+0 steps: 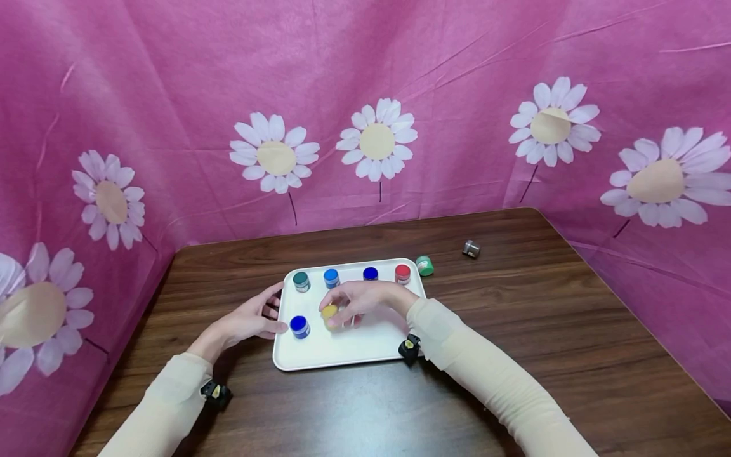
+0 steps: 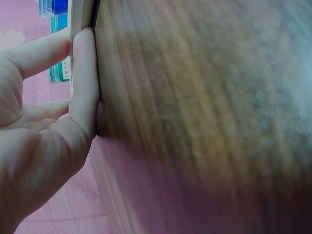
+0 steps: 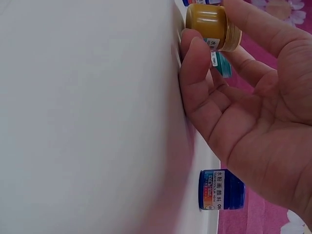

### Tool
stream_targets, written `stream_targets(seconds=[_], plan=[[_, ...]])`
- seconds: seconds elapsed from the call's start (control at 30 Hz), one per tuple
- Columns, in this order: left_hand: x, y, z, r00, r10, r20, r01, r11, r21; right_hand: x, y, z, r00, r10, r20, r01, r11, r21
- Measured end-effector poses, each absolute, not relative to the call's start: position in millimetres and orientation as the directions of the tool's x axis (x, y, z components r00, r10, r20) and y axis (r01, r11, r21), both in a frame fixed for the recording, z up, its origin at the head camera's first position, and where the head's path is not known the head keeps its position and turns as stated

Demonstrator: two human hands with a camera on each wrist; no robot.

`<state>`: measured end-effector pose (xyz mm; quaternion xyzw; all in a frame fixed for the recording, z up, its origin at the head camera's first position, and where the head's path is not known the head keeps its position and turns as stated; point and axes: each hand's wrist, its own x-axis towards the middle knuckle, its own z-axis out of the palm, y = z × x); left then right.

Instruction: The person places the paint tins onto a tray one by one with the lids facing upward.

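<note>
My right hand (image 1: 360, 298) pinches a small paint jar with yellow contents (image 3: 207, 22) between thumb and fingers, low over the white tray (image 1: 342, 355). At the tray's left edge, my left hand (image 1: 251, 318) rests its fairly straight fingers and thumb against the rim. A dark blue paint jar (image 1: 299, 327) stands on the tray between the two hands. Behind them, the tray's back row has a dark green jar (image 1: 301, 281), a light blue jar (image 1: 331, 278), another dark blue jar (image 1: 370, 273) and a red jar (image 1: 402, 273).
Just past the tray's back right corner, a bright green jar (image 1: 424, 266) lies tilted on the brown wooden table (image 1: 542, 330). A small grey jar (image 1: 471, 249) lies farther right. A pink cloth (image 1: 445, 76) with daisies hangs around the table's back and sides.
</note>
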<state>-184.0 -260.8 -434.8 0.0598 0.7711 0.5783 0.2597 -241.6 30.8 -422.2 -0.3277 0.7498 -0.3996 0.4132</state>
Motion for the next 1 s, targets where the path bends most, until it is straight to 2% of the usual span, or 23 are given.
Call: stream_targets(seconds=[0.4,1.0], plan=[[-184.3,-261.1,-433.8,-0.857,0.398,-0.327,-0.199,0.33,0.923,-241.0,31.1,-421.5,-0.449,-0.81,-0.377,-0.13,0.476,-0.87],[-183.7,-261.1,-435.1,-0.864,0.386,-0.324,-0.203,0.322,0.925,-242.1,32.9,-422.5,-0.424,-0.821,-0.382,-0.12,0.469,-0.875]])
